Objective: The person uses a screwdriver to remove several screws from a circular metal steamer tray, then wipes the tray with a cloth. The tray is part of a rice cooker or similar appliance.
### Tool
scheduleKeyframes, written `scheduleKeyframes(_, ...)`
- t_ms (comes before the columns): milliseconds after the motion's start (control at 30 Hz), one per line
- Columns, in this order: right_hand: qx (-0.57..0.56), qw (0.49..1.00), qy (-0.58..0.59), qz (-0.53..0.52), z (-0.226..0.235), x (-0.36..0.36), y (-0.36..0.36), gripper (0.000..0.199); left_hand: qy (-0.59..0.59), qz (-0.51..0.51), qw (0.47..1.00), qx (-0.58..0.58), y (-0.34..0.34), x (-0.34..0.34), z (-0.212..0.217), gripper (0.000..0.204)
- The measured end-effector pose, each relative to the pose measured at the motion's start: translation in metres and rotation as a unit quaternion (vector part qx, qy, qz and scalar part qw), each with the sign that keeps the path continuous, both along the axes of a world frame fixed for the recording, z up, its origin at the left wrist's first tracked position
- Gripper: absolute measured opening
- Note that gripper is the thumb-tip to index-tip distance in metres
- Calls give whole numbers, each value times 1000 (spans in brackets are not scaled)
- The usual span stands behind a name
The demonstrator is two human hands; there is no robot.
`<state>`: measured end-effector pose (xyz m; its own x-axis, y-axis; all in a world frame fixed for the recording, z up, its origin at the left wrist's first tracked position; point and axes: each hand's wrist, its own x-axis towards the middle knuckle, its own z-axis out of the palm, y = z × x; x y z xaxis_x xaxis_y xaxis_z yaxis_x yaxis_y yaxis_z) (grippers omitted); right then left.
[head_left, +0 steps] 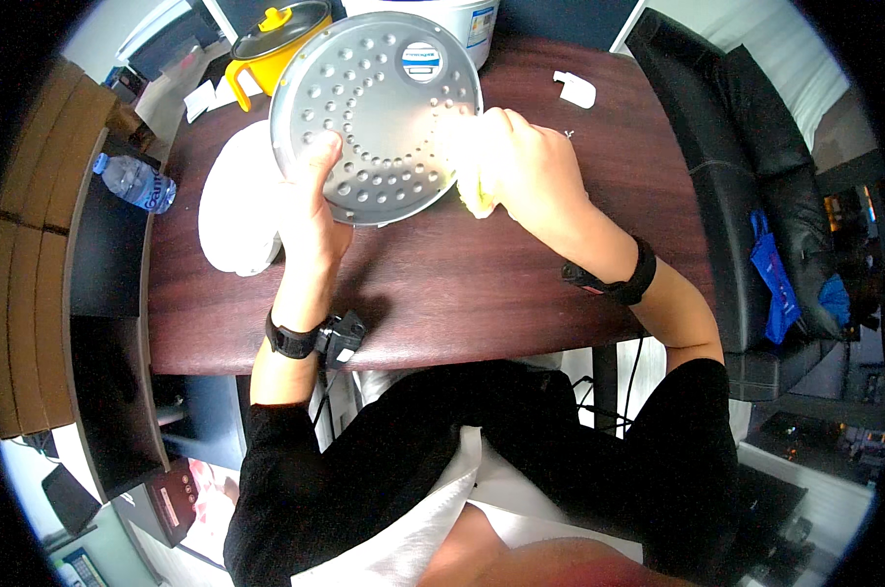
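A round grey metal pan [379, 117], its face dimpled with rings of small bumps and marked with a round sticker, is held up tilted above the table. My left hand [310, 205] grips its lower left edge, thumb lying on the dimpled face. At the pan's right side, my right hand [535, 166] is closed around a pale yellow cloth [476, 194] and presses it near the rim. Glare washes out that spot, so the fingertips are hard to make out. Just left of the pan, a white rounded object [235, 210], overexposed, rests on the table.
The dark wooden table [442, 293] carries a yellow pot [266, 68] with a glass lid and a white bucket [479, 29] at the back. A small white plastic piece [575, 90] lies at right. A water bottle [136, 183] is at left; a black sofa [726, 166] stands right.
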<state>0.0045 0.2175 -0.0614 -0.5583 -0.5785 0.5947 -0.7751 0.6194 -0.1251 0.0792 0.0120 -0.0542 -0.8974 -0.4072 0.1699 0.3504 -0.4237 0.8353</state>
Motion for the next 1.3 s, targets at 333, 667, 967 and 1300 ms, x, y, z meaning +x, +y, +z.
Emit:
scheduleKeyframes(333, -27, 987, -64, 145, 1, 61, -44, 29, 33, -51, 992, 115, 10, -5, -2, 42)
scheduleKeyframes(667, -141, 986, 78, -40, 81, 23, -9, 25, 7, -71, 997, 21, 9, -3, -7, 36)
scheduleKeyframes(967, -12, 989, 111, 99, 26, 6, -60, 26, -35, -42, 997, 52, 12, -9, -17, 51)
scheduleKeyframes(1300, -27, 991, 98, 84, 31, -29, -57, 26, -46, -70, 995, 56, 11, -11, -17, 50)
